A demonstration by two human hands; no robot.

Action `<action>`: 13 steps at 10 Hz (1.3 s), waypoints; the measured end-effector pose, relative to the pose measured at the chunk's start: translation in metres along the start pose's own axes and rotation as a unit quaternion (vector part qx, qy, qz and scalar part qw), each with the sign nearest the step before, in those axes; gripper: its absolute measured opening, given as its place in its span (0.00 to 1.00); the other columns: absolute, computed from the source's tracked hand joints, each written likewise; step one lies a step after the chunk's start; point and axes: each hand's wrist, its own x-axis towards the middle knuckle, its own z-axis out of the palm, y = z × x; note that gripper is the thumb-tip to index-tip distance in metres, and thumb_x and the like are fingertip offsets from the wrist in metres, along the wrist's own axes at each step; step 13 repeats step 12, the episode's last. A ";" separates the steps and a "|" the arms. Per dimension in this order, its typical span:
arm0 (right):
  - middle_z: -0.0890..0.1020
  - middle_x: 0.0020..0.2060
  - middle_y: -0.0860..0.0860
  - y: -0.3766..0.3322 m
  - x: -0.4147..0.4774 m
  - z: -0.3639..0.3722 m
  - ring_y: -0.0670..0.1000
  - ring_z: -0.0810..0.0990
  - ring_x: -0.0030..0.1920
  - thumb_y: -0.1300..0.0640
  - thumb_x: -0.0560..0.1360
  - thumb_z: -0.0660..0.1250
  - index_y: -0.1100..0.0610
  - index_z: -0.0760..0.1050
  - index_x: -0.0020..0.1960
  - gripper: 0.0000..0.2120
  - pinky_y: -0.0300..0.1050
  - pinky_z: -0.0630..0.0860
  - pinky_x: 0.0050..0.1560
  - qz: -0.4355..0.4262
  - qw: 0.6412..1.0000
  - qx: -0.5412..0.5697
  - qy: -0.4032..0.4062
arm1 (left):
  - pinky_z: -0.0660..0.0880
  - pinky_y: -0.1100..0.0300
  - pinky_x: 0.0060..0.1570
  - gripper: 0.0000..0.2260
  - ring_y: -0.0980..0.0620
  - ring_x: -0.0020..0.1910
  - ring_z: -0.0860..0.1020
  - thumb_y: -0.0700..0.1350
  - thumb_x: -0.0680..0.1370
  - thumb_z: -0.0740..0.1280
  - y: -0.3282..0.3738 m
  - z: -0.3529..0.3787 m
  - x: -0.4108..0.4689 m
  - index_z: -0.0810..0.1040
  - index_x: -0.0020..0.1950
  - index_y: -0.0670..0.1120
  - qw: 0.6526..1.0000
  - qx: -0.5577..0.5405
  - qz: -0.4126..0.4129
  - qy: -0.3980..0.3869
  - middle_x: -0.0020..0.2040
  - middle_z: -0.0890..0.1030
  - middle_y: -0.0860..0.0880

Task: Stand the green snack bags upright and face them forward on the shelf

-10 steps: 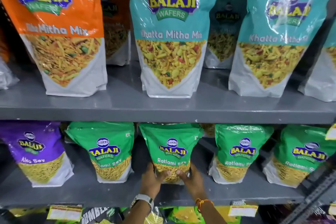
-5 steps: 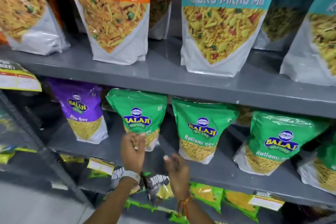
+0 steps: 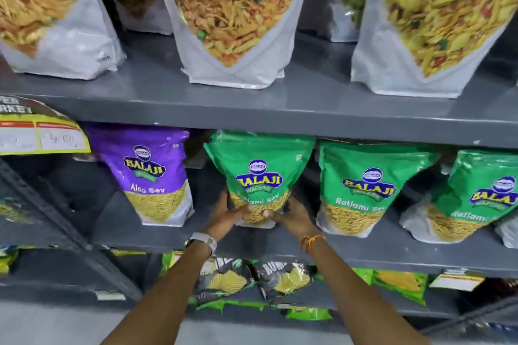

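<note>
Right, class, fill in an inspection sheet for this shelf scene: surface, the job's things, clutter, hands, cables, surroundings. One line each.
Surface: grey middle shelf, bare patches between bags.
Job's things: three green Ratlami Sev bags in view; the leftmost green bag is held at its base, label facing forward; the middle green bag stands upright; the right green bag leans and is cut off by the frame.
Clutter: purple Aloo Sev bag stands left of the green ones.
Hands: left hand and right hand both grip the leftmost green bag's lower corners.
Cables: nothing seen.
Surroundings: big mix bags on the upper shelf, yellow price tag, more packets below.
</note>
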 end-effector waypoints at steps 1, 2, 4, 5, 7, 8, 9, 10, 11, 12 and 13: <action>0.79 0.59 0.61 0.001 -0.004 0.003 0.55 0.78 0.57 0.63 0.67 0.74 0.64 0.72 0.61 0.24 0.45 0.79 0.55 -0.011 1.000 0.025 0.009 | 0.70 0.66 0.46 0.35 0.53 0.55 0.75 0.56 0.64 0.74 -0.005 -0.002 0.005 0.64 0.66 0.50 1.000 0.015 -0.014 0.020 0.59 0.76 0.51; 0.80 0.58 0.60 0.000 -0.008 0.005 0.51 0.78 0.54 0.64 0.67 0.74 0.63 0.72 0.61 0.24 0.27 0.77 0.44 -0.023 0.999 0.035 0.013 | 0.71 0.59 0.47 0.38 0.54 0.51 0.76 0.68 0.57 0.69 -0.009 -0.003 0.006 0.66 0.62 0.54 0.997 0.057 -0.013 0.040 0.54 0.78 0.55; 0.80 0.58 0.59 0.004 -0.014 0.004 0.52 0.78 0.56 0.63 0.67 0.74 0.64 0.72 0.61 0.24 0.37 0.77 0.50 -0.018 0.999 0.043 0.019 | 0.73 0.58 0.44 0.37 0.53 0.47 0.77 0.71 0.56 0.66 -0.011 0.000 0.001 0.66 0.60 0.56 0.994 0.100 -0.010 0.051 0.51 0.79 0.56; 0.80 0.58 0.58 0.004 -0.015 0.003 0.52 0.79 0.56 0.62 0.67 0.74 0.62 0.73 0.61 0.24 0.36 0.77 0.50 -0.018 0.999 0.040 0.018 | 0.68 0.65 0.35 0.35 0.56 0.42 0.76 0.72 0.56 0.65 -0.011 0.004 -0.002 0.67 0.58 0.57 0.993 0.103 0.001 0.066 0.48 0.78 0.57; 0.80 0.57 0.56 0.006 -0.017 0.003 0.51 0.79 0.54 0.62 0.67 0.74 0.59 0.71 0.61 0.24 0.30 0.77 0.49 -0.022 0.999 0.041 0.007 | 0.70 0.66 0.37 0.36 0.53 0.48 0.78 0.71 0.58 0.66 -0.013 0.009 -0.007 0.66 0.62 0.56 0.996 0.063 0.008 0.070 0.51 0.79 0.55; 0.80 0.59 0.57 0.006 -0.018 0.003 0.54 0.78 0.58 0.60 0.67 0.74 0.58 0.71 0.61 0.24 0.50 0.76 0.60 -0.012 0.999 0.045 -0.001 | 0.72 0.63 0.45 0.39 0.53 0.56 0.77 0.69 0.58 0.68 -0.012 0.011 -0.011 0.65 0.65 0.56 0.998 0.018 0.013 0.052 0.55 0.78 0.56; 0.80 0.59 0.53 0.005 -0.021 0.003 0.53 0.77 0.60 0.55 0.66 0.75 0.56 0.70 0.62 0.27 0.51 0.74 0.61 -0.008 1.000 0.023 0.011 | 0.72 0.61 0.50 0.44 0.53 0.60 0.74 0.69 0.58 0.69 -0.007 0.007 -0.013 0.61 0.70 0.55 0.999 0.015 0.012 0.041 0.61 0.76 0.55; 0.79 0.58 0.50 0.002 -0.031 0.005 0.51 0.75 0.61 0.53 0.66 0.75 0.56 0.69 0.63 0.29 0.45 0.72 0.57 -0.011 1.000 0.003 0.029 | 0.72 0.53 0.60 0.47 0.50 0.66 0.70 0.69 0.59 0.69 -0.006 0.003 -0.019 0.56 0.73 0.55 0.998 0.024 0.009 0.053 0.69 0.71 0.50; 0.76 0.63 0.52 0.001 -0.042 0.005 0.49 0.73 0.63 0.51 0.67 0.75 0.56 0.67 0.66 0.32 0.43 0.73 0.58 -0.010 0.998 -0.027 0.048 | 0.69 0.47 0.65 0.44 0.48 0.70 0.67 0.69 0.63 0.67 -0.005 0.001 -0.028 0.55 0.73 0.53 0.994 0.040 0.012 0.102 0.74 0.65 0.48; 0.77 0.59 0.47 -0.005 -0.059 0.008 0.49 0.75 0.60 0.51 0.67 0.75 0.56 0.69 0.64 0.29 0.22 0.70 0.46 -0.040 0.997 -0.029 0.067 | 0.75 0.54 0.48 0.28 0.43 0.57 0.78 0.63 0.71 0.63 -0.004 -0.001 -0.046 0.67 0.68 0.51 0.967 0.114 0.077 0.214 0.62 0.78 0.43; 0.77 0.59 0.47 -0.005 -0.059 0.008 0.49 0.75 0.60 0.51 0.67 0.75 0.56 0.69 0.64 0.29 0.22 0.70 0.46 -0.040 0.997 -0.029 0.067 | 0.75 0.54 0.48 0.28 0.43 0.57 0.78 0.63 0.71 0.63 -0.004 -0.001 -0.046 0.67 0.68 0.51 0.967 0.114 0.077 0.214 0.62 0.78 0.43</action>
